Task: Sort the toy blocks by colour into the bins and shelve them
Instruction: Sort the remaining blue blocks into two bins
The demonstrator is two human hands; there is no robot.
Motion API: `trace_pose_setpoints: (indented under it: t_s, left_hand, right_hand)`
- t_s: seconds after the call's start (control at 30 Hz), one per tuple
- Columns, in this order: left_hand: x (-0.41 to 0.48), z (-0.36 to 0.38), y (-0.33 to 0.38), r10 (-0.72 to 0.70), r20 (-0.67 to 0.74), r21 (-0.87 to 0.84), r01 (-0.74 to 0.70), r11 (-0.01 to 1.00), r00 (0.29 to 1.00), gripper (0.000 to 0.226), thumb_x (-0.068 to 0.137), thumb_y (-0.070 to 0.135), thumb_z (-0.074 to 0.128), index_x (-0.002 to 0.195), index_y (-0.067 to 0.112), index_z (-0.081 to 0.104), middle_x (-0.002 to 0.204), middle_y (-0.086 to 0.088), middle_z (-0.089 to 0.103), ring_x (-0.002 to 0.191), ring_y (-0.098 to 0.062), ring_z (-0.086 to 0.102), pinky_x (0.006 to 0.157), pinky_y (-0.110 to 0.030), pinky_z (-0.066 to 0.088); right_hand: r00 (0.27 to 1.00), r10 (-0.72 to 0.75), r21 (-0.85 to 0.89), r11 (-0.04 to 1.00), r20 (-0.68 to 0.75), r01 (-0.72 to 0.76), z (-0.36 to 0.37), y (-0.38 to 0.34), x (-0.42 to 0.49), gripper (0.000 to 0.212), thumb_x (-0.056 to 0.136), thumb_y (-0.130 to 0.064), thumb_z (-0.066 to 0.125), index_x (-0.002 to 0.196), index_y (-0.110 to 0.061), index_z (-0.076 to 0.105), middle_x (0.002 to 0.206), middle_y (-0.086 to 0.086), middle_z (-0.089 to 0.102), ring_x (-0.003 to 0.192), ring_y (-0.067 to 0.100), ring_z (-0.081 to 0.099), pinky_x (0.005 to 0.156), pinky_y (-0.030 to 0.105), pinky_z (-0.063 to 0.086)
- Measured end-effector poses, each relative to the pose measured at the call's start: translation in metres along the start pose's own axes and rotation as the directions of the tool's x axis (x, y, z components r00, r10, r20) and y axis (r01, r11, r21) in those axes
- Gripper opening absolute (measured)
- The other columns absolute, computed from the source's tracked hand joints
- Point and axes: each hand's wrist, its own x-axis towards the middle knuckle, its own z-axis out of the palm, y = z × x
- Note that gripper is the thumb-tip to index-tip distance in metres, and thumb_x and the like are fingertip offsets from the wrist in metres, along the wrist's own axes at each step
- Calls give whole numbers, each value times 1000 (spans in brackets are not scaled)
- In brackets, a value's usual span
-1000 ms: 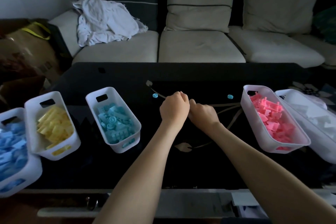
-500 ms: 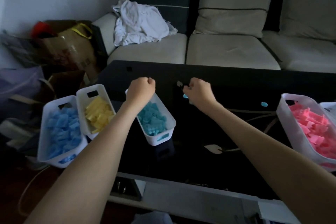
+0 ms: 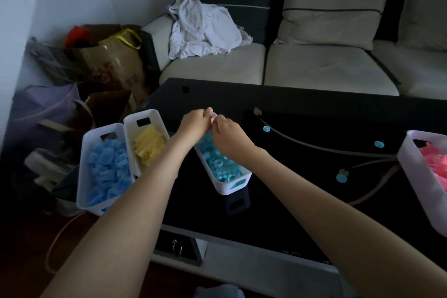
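Both hands meet over the far end of the teal bin: left hand and right hand, fingers pinched together. Blue bin, yellow bin and pink bin stand on the desk; three teal discs lie loose.

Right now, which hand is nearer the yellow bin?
Left. The left hand is just right of the yellow bin; the right hand sits farther right, over the teal bin.

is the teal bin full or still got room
Nearly full: teal blocks reach about the rim of the teal bin.
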Motion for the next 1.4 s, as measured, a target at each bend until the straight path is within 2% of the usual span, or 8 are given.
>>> trace_pose_setpoints:
  t_s: [0.17,0.3,0.5,0.73,0.93,1.17,1.23,1.4]
  left_hand:
    - [2,3,1,92,-132,203,-64,977,987,38,100,29,32,91,6,61,99,-16,64,83,-27,52,70,-33,34]
    - [-5,16,35,202,-174,235,-159,959,964,33,100,30,35,85,10,56,88,-10,58,78,-23,48,68,-33,34]
    - [-29,82,100,446,36,256,-440,861,894,29,98,28,40,109,7,57,106,-14,61,96,-31,59,73,-35,45]
    - [-21,157,126,236,189,330,-288,899,953,56,97,49,35,140,13,33,149,-16,19,133,-38,26,105,-52,30]
    - [-1,178,115,162,139,351,-201,915,977,62,99,51,18,149,13,20,157,-19,3,143,-39,5,115,-53,9]
    - [-10,178,125,338,91,401,-345,849,937,33,95,9,46,127,5,44,131,-16,45,122,-31,39,94,-36,41]
    - [-18,178,129,388,94,279,-399,874,917,30,91,2,48,121,4,47,125,-15,47,116,-28,43,90,-32,43]
    - [-45,176,135,342,274,-175,-303,937,899,22,93,29,57,105,12,51,101,-5,58,86,-16,55,70,-25,43]
  right_hand:
    - [992,-99,35,994,-82,102,-9,16,-5,19,98,-13,40,90,-4,54,85,7,52,76,19,50,66,25,35]
    - [977,-82,-67,995,-195,70,-40,49,-16,17,93,-10,47,104,-3,58,102,11,58,94,23,55,82,32,44]
    - [859,361,-38,915,-362,-401,-107,145,-45,25,93,-14,46,115,-9,56,121,9,53,107,23,54,90,34,48]
    - [694,635,-304,624,-340,-720,-133,233,-79,56,91,-18,46,142,-4,27,144,24,28,132,40,27,107,48,28]
    - [766,515,-416,645,-384,-642,-127,249,-86,35,90,-9,45,124,-4,48,129,16,48,121,32,39,97,39,38]
    - [892,429,-311,836,-143,-452,-127,232,-81,20,93,-10,48,111,-4,54,117,14,50,116,29,43,89,34,42]
    - [901,423,-289,855,-94,-431,-125,223,-87,20,93,-16,50,110,-6,54,114,12,51,112,28,47,87,34,44]
    - [935,354,-253,906,6,-341,-125,193,-106,25,89,-18,52,113,-8,53,115,10,50,106,26,53,84,31,45]
